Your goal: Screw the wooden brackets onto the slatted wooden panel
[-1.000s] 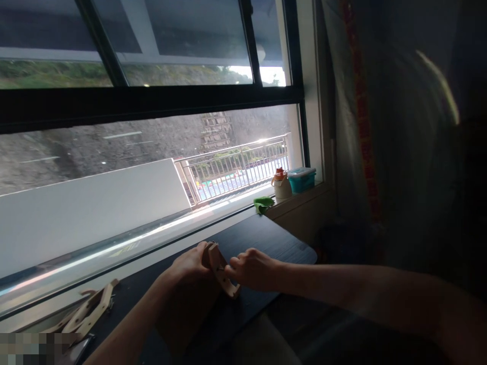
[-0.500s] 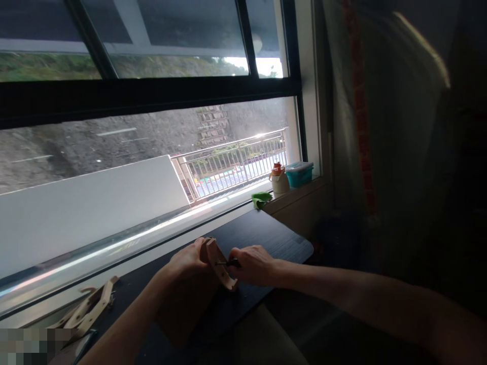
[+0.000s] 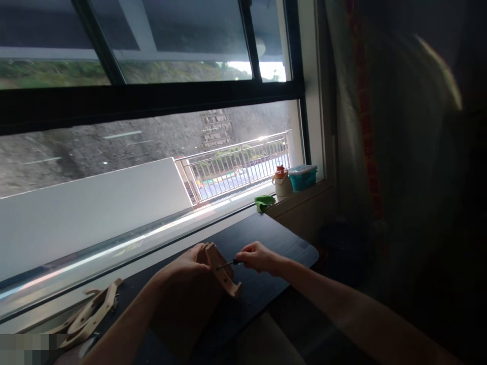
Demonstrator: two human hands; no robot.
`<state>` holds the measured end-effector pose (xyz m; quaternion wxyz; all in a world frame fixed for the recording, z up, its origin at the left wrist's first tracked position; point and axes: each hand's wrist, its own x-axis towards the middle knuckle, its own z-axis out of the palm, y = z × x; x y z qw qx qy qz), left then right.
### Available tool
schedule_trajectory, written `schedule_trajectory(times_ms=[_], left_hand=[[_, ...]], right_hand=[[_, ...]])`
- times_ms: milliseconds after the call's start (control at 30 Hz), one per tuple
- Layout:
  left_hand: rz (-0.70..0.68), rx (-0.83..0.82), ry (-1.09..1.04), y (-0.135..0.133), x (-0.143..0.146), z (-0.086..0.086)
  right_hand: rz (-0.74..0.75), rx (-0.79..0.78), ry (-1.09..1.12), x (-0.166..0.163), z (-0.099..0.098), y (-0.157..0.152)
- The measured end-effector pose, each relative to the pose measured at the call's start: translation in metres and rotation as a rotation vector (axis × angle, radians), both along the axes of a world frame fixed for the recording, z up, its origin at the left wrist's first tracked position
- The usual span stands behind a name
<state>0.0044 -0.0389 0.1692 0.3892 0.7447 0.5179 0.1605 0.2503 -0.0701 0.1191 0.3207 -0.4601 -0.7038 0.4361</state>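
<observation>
My left hand (image 3: pixel 189 262) is closed around the upper end of a pale wooden part (image 3: pixel 223 278) with dark holes and a hooked lower end, tilted above the dark table (image 3: pixel 251 230). From the right, my right hand (image 3: pixel 259 257) grips the dark handle of a screwdriver (image 3: pixel 227 264). Its thin metal shaft points left and its tip meets the face of the wooden part, at or near a hole. Whether the tip sits in a screw is too small to see.
More wooden pieces (image 3: pixel 89 314) with holes lie at the table's left, by the window sill. On the sill at the right stand a bottle with an orange cap (image 3: pixel 282 183), a teal box (image 3: pixel 303 178) and a green cloth (image 3: pixel 264 203). A large window runs along the far side.
My right hand has drawn back a little to the right and up, so more of the screwdriver's shaft shows. The wooden part has tilted slightly, and the whole view has shifted a little.
</observation>
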Motion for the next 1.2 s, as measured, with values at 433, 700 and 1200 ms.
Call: schedule_trajectory(times_ms=[433,700,1200], left_hand=[[0.795,0.146,-0.904,-0.014,-0.014,-0.056],[0.618,-0.034,-1.140,-0.040,-0.018,-0.083],[0.441,0.010,-0.899,-0.045,-0.047,-0.062]], right_hand=[[-0.055,-0.275,0.618,-0.022,-0.017,-0.007],[-0.137,-0.305,0.783,-0.048,-0.037,0.010],[-0.105,0.188,0.451,-0.049,-0.007,0.017]])
